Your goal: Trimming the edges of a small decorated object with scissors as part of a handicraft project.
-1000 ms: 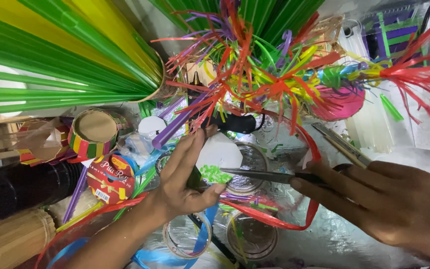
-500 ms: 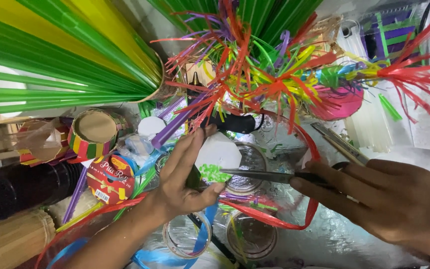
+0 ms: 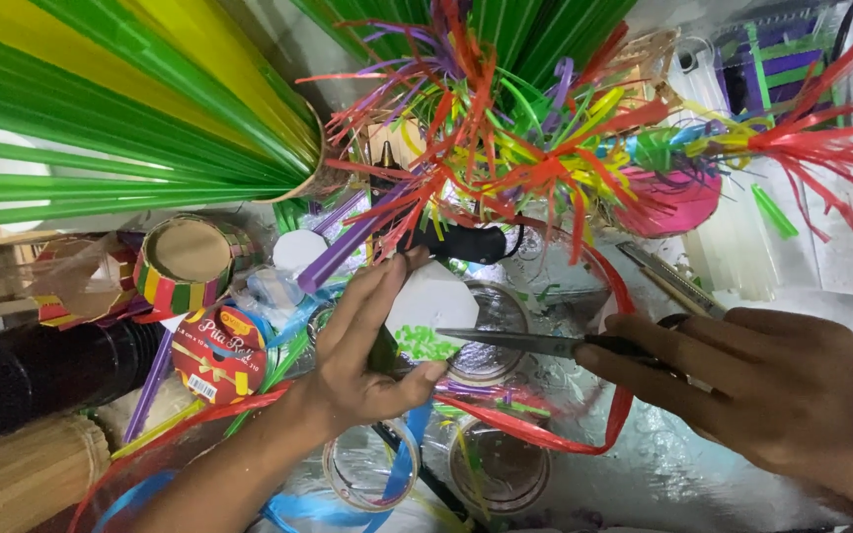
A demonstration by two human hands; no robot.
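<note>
Almost nothing has moved since the earlier frames: your left hand (image 3: 372,345) stays half-closed, pinching a small green strip (image 3: 425,342), and your right hand (image 3: 762,395) keeps gripping the scissors (image 3: 545,342), blades shut, tips beside it.

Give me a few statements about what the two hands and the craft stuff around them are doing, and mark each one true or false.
1. The right hand holds scissors. True.
2. The scissor blades point toward the left hand. True.
3. The left hand holds a glue gun. False: it pinches a small piece of green ribbon.
4. A red ribbon loops beneath the scissors. True.
5. The big fan of strips at upper left is blue. False: it is green and yellow.
</note>
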